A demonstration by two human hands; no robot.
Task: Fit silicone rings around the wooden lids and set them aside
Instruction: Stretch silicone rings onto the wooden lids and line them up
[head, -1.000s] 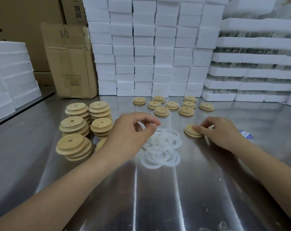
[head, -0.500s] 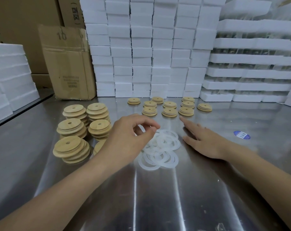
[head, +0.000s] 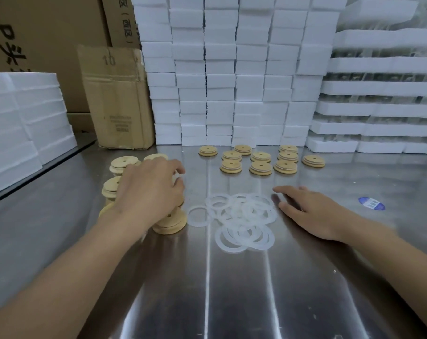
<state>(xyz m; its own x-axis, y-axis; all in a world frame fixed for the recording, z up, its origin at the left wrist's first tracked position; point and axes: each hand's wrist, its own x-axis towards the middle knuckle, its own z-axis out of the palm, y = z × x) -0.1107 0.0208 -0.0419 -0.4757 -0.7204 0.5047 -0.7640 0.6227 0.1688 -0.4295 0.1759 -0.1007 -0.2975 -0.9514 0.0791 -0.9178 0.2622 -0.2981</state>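
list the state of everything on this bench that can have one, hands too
bare lid stacks: stacked, no rings on them, partly hidden
silicone rings: loose, overlapping in a flat pile
finished lids: ten, lying flat, set apart at the back
left hand: fingers curled over the bare lid stacks, what it holds is hidden
right hand: flat, fingers straight, holding nothing, beside the silicone rings
cardboard box: upright, creased
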